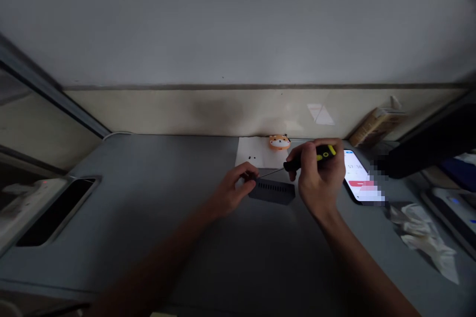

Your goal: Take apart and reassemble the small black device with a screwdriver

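Right hand [322,178] closed round screwdriver [322,154] | left hand [236,190] curled at left end of black box [273,195], hold unclear | box before paper [262,151] at desk's [167,183] back edge | screwdriver work looks underway, remainder unclear

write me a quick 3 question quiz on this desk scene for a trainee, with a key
1. Which hand grips the screwdriver?
2. True or false: the orange animal-faced item rests on the lit phone.
3. Which thing is nearest the left hand?
A) crumpled tissue
B) dark slotted block
C) carton

Key
1. The right hand.
2. False; the orange animal-faced item is by the wall, on the white sheet.
3. B
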A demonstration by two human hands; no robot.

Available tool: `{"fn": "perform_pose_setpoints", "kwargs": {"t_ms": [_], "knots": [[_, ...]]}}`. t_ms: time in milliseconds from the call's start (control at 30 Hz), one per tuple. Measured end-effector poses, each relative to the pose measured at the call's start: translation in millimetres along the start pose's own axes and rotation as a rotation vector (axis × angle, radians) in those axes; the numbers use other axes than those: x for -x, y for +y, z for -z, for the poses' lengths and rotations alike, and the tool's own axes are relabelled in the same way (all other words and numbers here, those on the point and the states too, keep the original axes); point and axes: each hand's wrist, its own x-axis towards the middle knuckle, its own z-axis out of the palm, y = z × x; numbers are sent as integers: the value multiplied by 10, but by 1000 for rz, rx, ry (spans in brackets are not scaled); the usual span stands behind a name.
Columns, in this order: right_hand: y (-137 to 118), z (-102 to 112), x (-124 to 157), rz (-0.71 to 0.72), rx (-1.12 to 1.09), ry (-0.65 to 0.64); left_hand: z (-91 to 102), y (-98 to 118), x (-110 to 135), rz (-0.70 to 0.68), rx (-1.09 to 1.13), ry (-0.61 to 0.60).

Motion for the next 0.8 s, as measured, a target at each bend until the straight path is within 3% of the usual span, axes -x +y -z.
{"fn": "perform_pose_setpoints", "kwargs": {"t_ms": [300, 400, 600, 800], "knots": [[4, 16, -32, -44, -18, 30, -27, 7, 4, -44, -89, 94], [11, 20, -67, -68, -46, 116, 61, -66, -36, -62, -152, 124], [114, 59, -171, -199, -105, 293, 251, -299, -223, 39, -629, 333], [218, 91, -202, -284, -121, 357, 134, -310, -283, 73, -953, 211]]}}
